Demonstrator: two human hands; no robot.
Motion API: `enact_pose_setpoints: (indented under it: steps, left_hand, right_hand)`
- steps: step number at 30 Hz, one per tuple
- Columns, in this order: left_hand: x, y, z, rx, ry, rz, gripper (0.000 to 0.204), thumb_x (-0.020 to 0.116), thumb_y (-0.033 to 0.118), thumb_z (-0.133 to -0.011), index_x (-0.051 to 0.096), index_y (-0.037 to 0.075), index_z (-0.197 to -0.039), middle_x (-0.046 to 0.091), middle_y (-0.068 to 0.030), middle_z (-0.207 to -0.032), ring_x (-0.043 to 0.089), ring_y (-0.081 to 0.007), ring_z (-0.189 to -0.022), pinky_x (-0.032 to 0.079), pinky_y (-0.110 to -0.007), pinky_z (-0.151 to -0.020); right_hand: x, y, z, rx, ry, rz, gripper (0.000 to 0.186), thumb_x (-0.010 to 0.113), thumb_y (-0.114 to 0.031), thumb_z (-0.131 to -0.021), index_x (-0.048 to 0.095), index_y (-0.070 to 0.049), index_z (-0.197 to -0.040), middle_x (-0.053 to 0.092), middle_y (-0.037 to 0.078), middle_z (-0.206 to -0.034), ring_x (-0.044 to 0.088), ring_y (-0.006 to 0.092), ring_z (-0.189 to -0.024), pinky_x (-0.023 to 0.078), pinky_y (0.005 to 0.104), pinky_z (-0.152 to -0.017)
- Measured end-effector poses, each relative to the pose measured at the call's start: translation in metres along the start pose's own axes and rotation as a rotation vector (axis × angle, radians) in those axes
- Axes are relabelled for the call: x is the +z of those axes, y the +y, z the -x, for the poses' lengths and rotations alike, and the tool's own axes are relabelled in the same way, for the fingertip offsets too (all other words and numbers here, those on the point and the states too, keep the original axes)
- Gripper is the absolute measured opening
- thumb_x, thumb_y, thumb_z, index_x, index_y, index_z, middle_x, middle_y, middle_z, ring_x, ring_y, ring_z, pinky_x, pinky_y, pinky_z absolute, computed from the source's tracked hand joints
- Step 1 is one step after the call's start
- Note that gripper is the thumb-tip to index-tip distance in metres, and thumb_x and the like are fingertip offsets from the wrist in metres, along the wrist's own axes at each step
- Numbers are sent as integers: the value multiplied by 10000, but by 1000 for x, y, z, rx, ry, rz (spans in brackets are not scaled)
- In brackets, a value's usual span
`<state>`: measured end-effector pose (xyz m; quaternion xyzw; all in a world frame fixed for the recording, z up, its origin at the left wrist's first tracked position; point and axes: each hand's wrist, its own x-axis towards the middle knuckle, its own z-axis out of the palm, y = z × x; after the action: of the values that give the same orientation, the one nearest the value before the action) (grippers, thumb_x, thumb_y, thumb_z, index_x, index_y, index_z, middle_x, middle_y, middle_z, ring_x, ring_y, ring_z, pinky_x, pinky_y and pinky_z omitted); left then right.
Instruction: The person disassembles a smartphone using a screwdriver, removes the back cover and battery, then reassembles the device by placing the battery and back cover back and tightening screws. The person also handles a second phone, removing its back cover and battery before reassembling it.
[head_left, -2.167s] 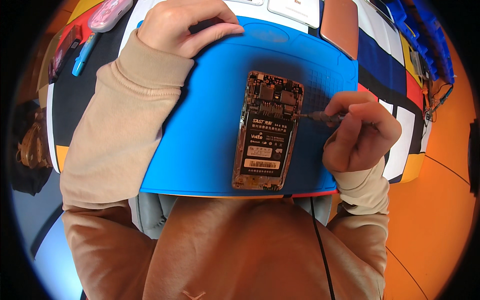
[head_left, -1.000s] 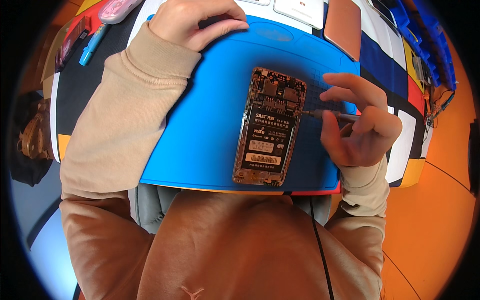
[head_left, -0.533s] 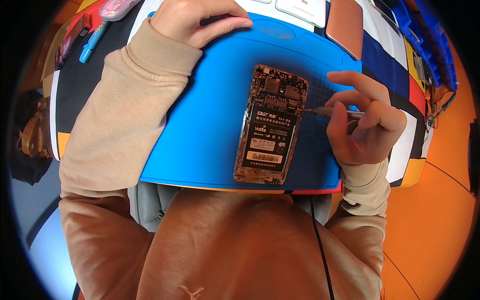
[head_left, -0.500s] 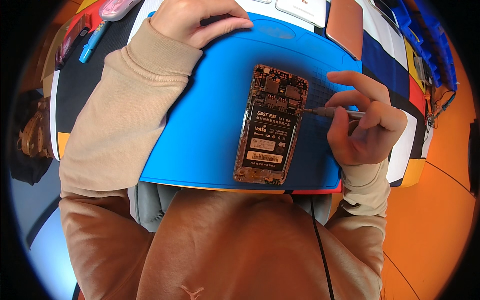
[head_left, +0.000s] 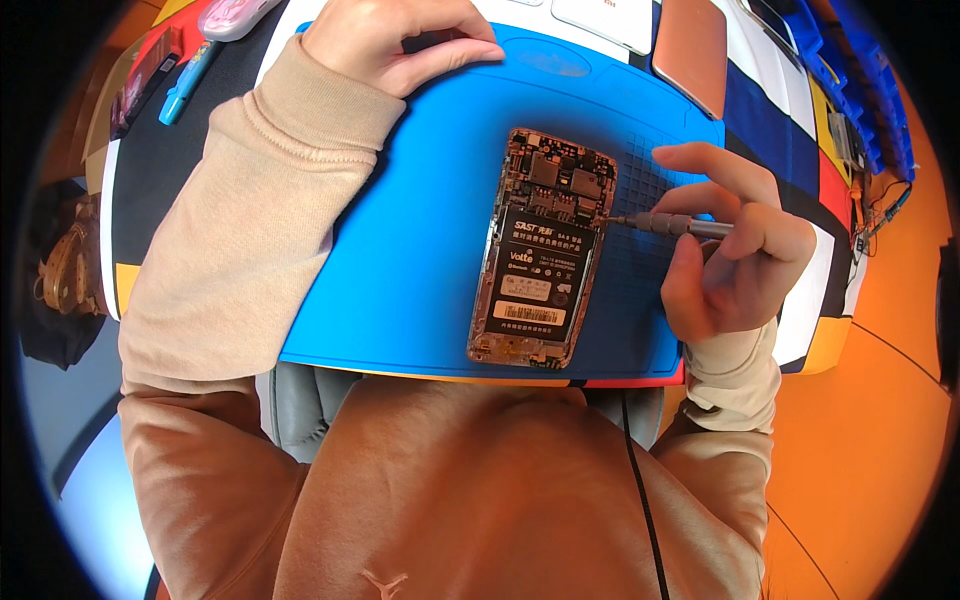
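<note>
A small phone (head_left: 540,250) with its back off lies on a blue work mat (head_left: 410,240), its circuit board and black battery bare. My right hand (head_left: 735,240) holds a slim silver precision screwdriver (head_left: 685,225) from the right, thumb and fingers around its handle and the index finger stretched out above. The screwdriver's tip meets the right edge of the phone, by the board's lower end. At the mat's far edge rests my left hand (head_left: 395,45), thumb and index fingertips together; anything between them is hidden, and the top of the picture cuts off part of the hand.
A copper-coloured phone or cover (head_left: 692,55) and a white phone (head_left: 605,20) lie beyond the mat. A blue pen (head_left: 188,85) and a pink case (head_left: 235,15) are at the far left. Blue bins (head_left: 870,90) line the right side. A black cord (head_left: 640,490) hangs in front of me.
My right thumb has slid down along the screwdriver, so more of its handle shows. The phone and my left hand have hardly moved.
</note>
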<state>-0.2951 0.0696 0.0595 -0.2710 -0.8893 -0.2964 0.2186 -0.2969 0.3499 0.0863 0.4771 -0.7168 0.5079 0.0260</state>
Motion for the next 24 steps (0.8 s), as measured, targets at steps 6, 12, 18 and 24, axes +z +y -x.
enact_pose_setpoints:
  steps: [6, 12, 18, 24]
  left_hand:
    - [1, -3, 0, 9, -1, 28, 86, 704, 113, -780, 694, 28, -779, 645, -109, -703, 622, -263, -661, 503, -335, -647]
    - [2, -2, 1, 16, 13, 43, 98, 687, 115, -795, 695, 17, -797, 645, -120, -708, 623, -270, -662, 503, -337, -645]
    - [1, -2, 0, 23, -3, 14, 99, 679, 111, -800, 694, 14, -800, 645, -122, -710, 622, -270, -658, 504, -336, -644]
    - [-2, 2, -2, 14, -19, 13, 97, 680, 110, -801, 694, 15, -801, 642, -121, -706, 622, -269, -657, 505, -335, -641]
  right_hand:
    - [2, 2, 0, -19, 12, 124, 329, 602, 116, -647, 334, -74, -658, 608, 274, -1058, 596, 182, -698, 506, 252, -574]
    - [1, -1, -1, 12, 40, 23, 375, 651, 110, -658, 328, -81, -654, 625, 261, -1029, 599, 172, -673, 493, 236, -544]
    - [5, 2, -1, -30, 65, 108, 327, 593, 117, -641, 332, -78, -661, 627, 265, -1016, 589, 164, -603, 491, 233, -542]
    - [2, 1, -2, -7, 61, 20, 331, 594, 123, -636, 331, -78, -660, 625, 273, -1016, 589, 163, -603, 484, 226, -534]
